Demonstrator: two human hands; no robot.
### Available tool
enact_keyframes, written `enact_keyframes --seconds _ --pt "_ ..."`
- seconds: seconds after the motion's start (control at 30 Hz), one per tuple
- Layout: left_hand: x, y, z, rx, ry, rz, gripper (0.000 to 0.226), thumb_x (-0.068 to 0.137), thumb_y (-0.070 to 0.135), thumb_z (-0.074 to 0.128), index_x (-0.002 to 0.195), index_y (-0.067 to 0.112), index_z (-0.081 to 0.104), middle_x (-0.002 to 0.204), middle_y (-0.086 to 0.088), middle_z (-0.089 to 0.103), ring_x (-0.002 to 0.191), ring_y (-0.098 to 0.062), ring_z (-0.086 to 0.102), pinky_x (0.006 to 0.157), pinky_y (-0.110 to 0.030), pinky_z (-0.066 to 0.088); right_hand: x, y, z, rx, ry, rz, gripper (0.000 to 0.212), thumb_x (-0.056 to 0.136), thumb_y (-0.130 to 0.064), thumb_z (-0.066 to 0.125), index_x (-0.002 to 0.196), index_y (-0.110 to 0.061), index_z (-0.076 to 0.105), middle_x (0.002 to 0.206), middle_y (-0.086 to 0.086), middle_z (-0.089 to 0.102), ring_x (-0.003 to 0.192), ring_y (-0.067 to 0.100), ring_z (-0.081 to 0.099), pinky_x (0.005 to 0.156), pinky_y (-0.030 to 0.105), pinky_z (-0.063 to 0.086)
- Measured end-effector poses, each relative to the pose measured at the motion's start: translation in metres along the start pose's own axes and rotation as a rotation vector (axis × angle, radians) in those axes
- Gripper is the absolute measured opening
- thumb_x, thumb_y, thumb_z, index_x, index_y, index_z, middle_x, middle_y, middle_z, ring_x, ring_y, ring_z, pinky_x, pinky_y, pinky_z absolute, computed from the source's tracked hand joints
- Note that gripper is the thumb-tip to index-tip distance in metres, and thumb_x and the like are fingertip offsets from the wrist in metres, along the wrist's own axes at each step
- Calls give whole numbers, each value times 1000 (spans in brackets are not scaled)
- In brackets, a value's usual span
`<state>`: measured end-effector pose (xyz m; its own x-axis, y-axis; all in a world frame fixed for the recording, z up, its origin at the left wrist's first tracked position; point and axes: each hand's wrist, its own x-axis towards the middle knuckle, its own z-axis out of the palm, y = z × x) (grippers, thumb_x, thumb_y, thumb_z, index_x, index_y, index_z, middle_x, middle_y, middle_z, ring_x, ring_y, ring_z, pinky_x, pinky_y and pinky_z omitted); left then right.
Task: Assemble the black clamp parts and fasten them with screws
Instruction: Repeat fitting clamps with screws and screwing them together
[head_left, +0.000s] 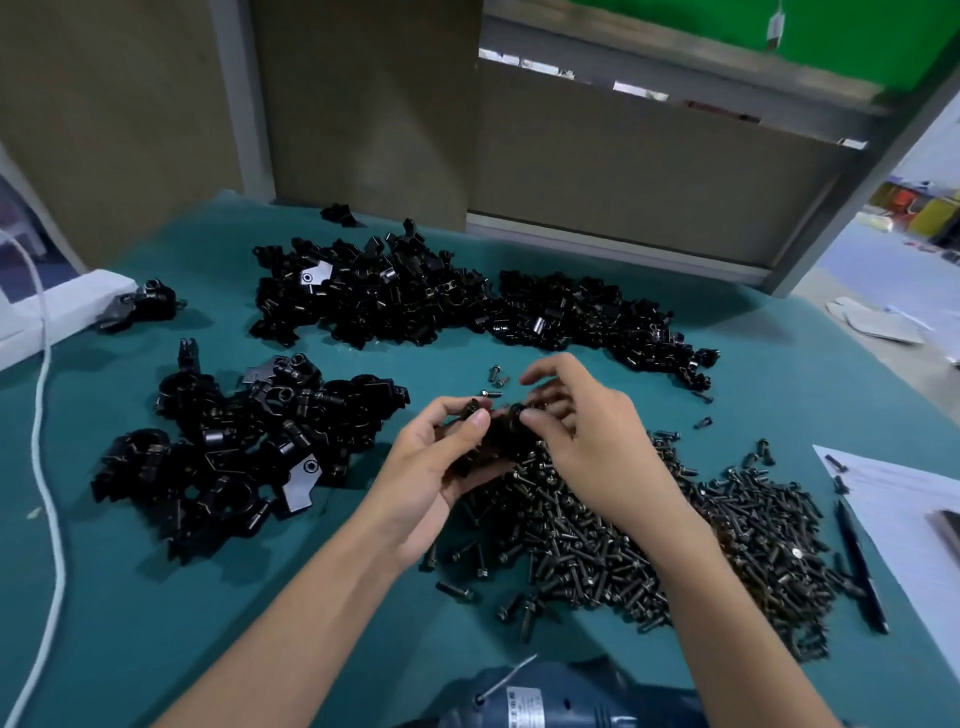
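left hand (441, 462) grips clamp part (501, 441) mid-frame; right hand (592, 441) pinches what looks like a screw (516, 411) at it. Risk: misaligned start, screw slips into screw pile (675, 535) lower right.

Under and right of my fingers (540, 415) the screw pile (649, 530) covers the worktop (156, 623); left clamp heap (249, 447) and far clamp heap (389, 301) block; near-left lies bare.
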<state>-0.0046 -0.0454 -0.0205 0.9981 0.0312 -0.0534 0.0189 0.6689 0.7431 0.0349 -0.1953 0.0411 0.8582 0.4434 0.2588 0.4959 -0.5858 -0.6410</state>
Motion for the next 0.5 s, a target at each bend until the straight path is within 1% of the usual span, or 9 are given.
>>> enact_keyframes --seconds 0.07,0.1,0.2,0.27,0.37,0.43,0.5 --pt "-1 -4 2 -34 -3 -14 24 81 16 66 102 6 62 100 -13 70 92 -18 69 78 -34 59 2 1 8 55 79 18 23 91 -16 68 104 -28 54 96 -8 61 81 4 62 73 22 53" --pt "-1 -6 4 -48 8 -15 25 80 15 67 103 6 62 104 -14 70 94 -20 68 79 -33 59 2 2 12 49 119 17 19 89 -17 70 100 -25 57 95 -8 61 79 5 62 72 23 53" --pt "1 -9 6 -103 84 5 29 79 12 66 106 5 60 111 -16 67 100 -21 67 80 -30 59 2 6 21 -109 214 -37 6 89 -21 71 92 -18 68 85 -7 61 76 8 56 73 27 49" --pt "2 -8 5 -141 125 13 30 80 10 65 108 5 58 112 -16 67 103 -23 66 79 -28 59 0 8 26 -152 187 -55 12 90 -26 70 99 -18 71 85 -8 61 76 7 54 75 28 48" --pt "2 -7 3 -119 145 17 31 82 12 65 112 6 56 117 -17 66 108 -25 64 84 -28 59 -2 7 30 -160 126 -69 28 88 -29 71 114 -18 70 91 -8 60 81 9 56 80 31 51" --pt "2 -6 3 -99 156 27 34 80 12 66 112 6 57 114 -16 66 104 -23 65 83 -26 59 -2 5 30 -150 112 -86 29 86 -26 72 115 -19 70 90 -10 59 82 9 58 80 32 53" --pt "3 -6 3 -88 156 42 31 81 10 66 111 7 58 108 -12 68 100 -20 67 79 -25 59 -2 4 32 -137 125 -99 29 85 -23 72 113 -19 71 89 -11 59 81 7 58 78 32 54"
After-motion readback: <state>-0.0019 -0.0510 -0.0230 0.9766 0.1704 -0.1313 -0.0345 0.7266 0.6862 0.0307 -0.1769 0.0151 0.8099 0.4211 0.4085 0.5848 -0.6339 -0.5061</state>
